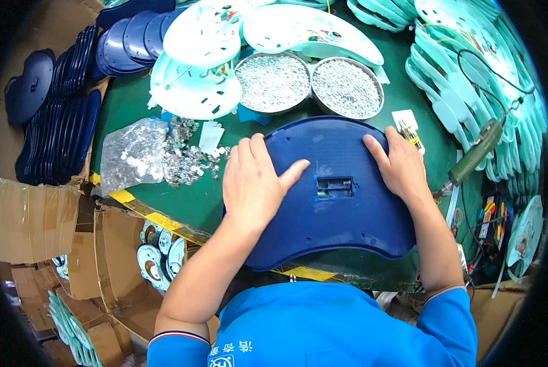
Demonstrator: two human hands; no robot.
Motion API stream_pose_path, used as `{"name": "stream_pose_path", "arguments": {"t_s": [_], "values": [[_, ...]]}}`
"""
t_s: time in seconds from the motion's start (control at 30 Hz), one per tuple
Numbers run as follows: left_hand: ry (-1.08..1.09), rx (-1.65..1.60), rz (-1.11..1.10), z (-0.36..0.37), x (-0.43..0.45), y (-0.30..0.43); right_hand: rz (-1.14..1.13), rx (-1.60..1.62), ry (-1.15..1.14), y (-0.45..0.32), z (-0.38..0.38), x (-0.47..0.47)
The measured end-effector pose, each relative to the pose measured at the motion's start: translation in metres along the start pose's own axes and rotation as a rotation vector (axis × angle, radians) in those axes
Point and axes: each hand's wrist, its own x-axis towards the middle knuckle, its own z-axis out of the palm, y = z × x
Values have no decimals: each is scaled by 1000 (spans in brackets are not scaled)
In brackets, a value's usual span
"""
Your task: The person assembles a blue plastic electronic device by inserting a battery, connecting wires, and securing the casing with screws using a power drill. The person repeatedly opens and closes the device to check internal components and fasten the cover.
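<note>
A curved dark blue plastic panel (333, 225) lies before me at the front of the workbench. Near its middle is an open battery compartment (334, 188) with metal spring contacts inside. My left hand (255, 179) grips the panel's left edge, its thumb stretched across the top face. Over the right edge lies my right hand (400, 165), thumb and forefinger apart on the rim. The fingers' undersides and whatever is beneath the panel are hidden. Just beyond the panel stand two round metal bowls, the left bowl (274, 82) and the right bowl (347, 87), full of small screws.
Loose metal contacts (186, 160) lie beside a clear plastic bag (134, 153) on the left. Stacked blue panels (58, 137) stand beyond it. Pale green plastic shells (457, 101) crowd the right side, near a hanging electric screwdriver (475, 151). Cardboard boxes (122, 261) are below left.
</note>
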Motion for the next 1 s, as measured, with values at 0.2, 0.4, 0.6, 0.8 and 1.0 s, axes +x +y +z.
{"name": "stream_pose_path", "arguments": {"t_s": [0.2,0.4,0.6,0.8,1.0], "values": [[22,15,38,8,3,-2,65,0,-87,3,-1,11],[-15,-2,38,9,7,-5,-31,1,-28,-4,4,15],[26,40,58,10,7,-4,-127,0,46,-9,13,23],[16,89,60,9,7,-2,-381,-54,247,-16,21,24],[30,41,86,4,-1,-7,-481,21,219,-16,19,24]]}}
